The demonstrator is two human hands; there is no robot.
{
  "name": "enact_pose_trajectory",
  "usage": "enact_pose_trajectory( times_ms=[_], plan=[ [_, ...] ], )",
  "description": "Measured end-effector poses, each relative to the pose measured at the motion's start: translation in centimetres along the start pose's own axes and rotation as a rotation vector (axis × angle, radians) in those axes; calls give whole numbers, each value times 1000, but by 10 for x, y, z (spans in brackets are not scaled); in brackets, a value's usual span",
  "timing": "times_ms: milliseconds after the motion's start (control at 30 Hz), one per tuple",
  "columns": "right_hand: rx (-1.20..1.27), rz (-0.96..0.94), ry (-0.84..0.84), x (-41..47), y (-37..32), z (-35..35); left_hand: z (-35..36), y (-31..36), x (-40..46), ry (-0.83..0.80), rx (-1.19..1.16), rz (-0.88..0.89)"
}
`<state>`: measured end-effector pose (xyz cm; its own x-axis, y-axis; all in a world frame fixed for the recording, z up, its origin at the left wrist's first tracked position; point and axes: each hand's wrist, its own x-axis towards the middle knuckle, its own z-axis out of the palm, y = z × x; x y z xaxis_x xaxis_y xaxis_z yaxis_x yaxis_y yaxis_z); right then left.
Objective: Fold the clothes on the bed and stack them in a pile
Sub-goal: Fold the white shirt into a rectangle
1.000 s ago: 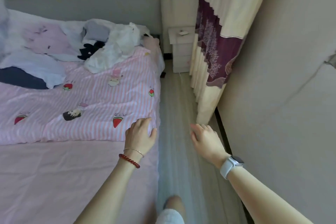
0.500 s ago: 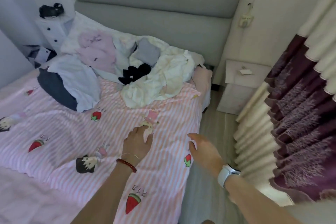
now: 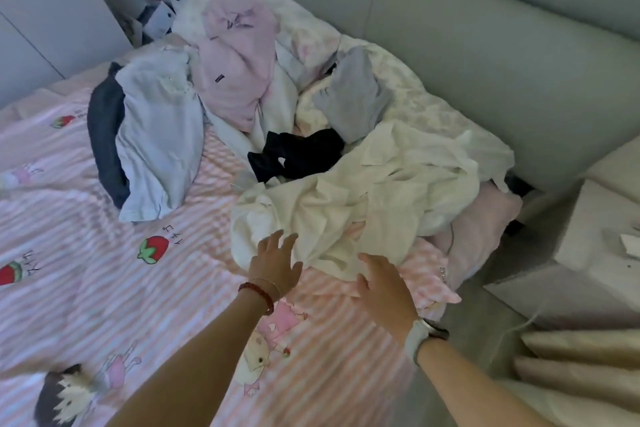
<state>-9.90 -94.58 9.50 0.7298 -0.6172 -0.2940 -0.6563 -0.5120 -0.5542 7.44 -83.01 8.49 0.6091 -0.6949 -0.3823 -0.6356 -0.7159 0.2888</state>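
The bed (image 3: 86, 288) carries the whole unfolded heap at its head end, against the grey padded headboard (image 3: 485, 45). Nearest the hands lies a crumpled cream-white garment (image 3: 363, 204), close to the bed's right edge; a black piece (image 3: 301, 156) rests just behind it, and a grey piece (image 3: 353, 94) sits farther back toward the headboard. A pale pink top (image 3: 235, 69) with a small dark label, too small to read, lies toward the far left corner, and beside it a light blue shirt (image 3: 159, 139) lies on top of a dark navy garment (image 3: 104, 135). The left hand (image 3: 275, 262), with a red bead bracelet at the wrist, has its fingers spread and straight, the fingertips at the near edge of the cream-white garment; whether they touch it I cannot tell. The right hand (image 3: 384, 282), above a pale watch strap, is likewise loose-fingered and holds nothing, hovering at the garment's near hem. The pink striped cover (image 3: 194, 253) bears strawberry and cartoon-figure prints with short handwritten-style characters beside them that I cannot make out. A white bedside cabinet (image 3: 571, 246) stands off the bed's right edge with a small scrap of paper (image 3: 628, 244) on top.
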Motion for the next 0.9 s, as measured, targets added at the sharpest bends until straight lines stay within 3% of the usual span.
enact_pose_trajectory(
  times_ms=[167, 300, 467, 533, 600, 800, 900],
  plan=[
    [-70, -111, -11, 93, 31, -3, 37, 12, 83, -60, 140, -125],
    [-133, -199, -41, 134, 30, -2, 39, -4, 105, -82, 40, -166],
    [-337, -351, -191, 172, 17, 3, 16, -24, 64, 192, -687, -297],
    [-478, -421, -294, 178, 6, 14, 6, -40, 27, 283, -828, -326],
    [-545, -485, -421, 166, -16, 31, 4, -57, -12, 321, -869, -368],
    [-192, -598, -631, 29, -108, 97, 0, -138, -136, 706, -985, -749],
    [-4, -710, -775, -51, -156, 115, -8, -182, -217, 848, -788, -807]
  ],
)
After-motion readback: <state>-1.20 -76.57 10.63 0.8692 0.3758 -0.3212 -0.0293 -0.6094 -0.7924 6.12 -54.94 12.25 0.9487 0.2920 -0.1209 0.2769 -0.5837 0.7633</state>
